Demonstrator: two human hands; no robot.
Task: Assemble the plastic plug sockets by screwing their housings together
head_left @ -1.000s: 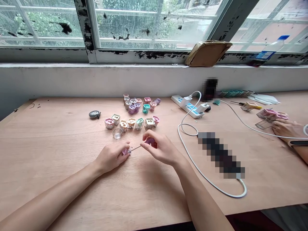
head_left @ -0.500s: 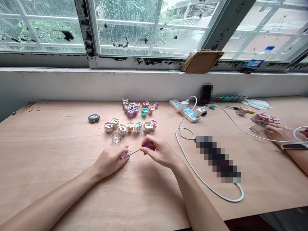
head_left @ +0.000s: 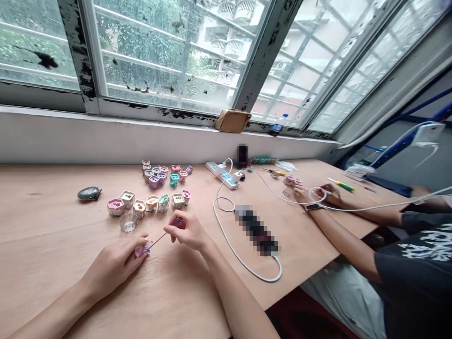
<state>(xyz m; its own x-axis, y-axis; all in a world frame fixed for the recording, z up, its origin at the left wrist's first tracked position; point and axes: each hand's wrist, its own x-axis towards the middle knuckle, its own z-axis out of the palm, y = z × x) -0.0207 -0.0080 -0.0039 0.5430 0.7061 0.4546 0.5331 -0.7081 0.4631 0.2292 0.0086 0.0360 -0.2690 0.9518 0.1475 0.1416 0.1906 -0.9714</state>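
My left hand [head_left: 115, 263] pinches a small light-purple plastic piece [head_left: 140, 250] against the table between thumb and fingers. My right hand [head_left: 190, 231] is closed round the purple handle of a screwdriver [head_left: 158, 240], whose thin shaft slants down to the left. Its tip meets the purple piece, though the exact contact point is too small to make out. Just beyond my left hand stands a clear, angular plastic cup [head_left: 128, 223]. Behind it is a row of similar clear cups with coloured tops, among them a pink-topped one [head_left: 116, 206] and a green-topped one [head_left: 163, 203].
More coloured cups [head_left: 154, 181] cluster further back. A dark round object [head_left: 89, 193] lies at left. To the right are a white power strip [head_left: 222, 174], a looping white cable [head_left: 215, 221] and a blurred dark object. A co-worker's arm [head_left: 328, 226] rests at far right.
The view has swung to the right, so more of the co-worker and the table's right end show. Both hands keep their hold, the screwdriver still at the purple piece.
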